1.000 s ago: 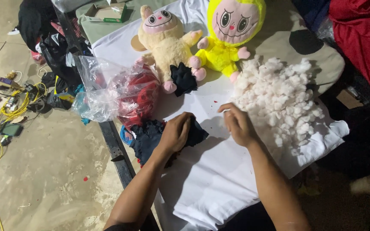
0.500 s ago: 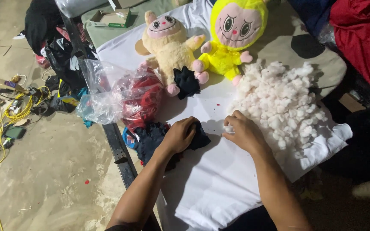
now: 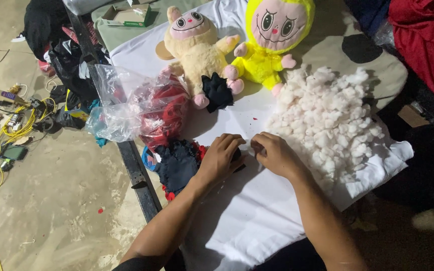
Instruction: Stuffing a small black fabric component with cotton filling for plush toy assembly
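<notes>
Mid-frame, the left hand (image 3: pixel 220 156) is curled down over a dark blue fabric piece (image 3: pixel 177 163) on the white cloth (image 3: pixel 247 216); the right hand (image 3: pixel 272 153) beside it pinches narrowly, though what it pinches I cannot tell. White stuffing (image 3: pixel 327 120) is heaped at right, and a beige plush doll (image 3: pixel 197 50) and a yellow one (image 3: pixel 272 35) lie above

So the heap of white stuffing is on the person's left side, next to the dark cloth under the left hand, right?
Not quite. The head view shows the white stuffing on the person's right, beside the right hand. The dark cloth does lie under the left hand.
</notes>
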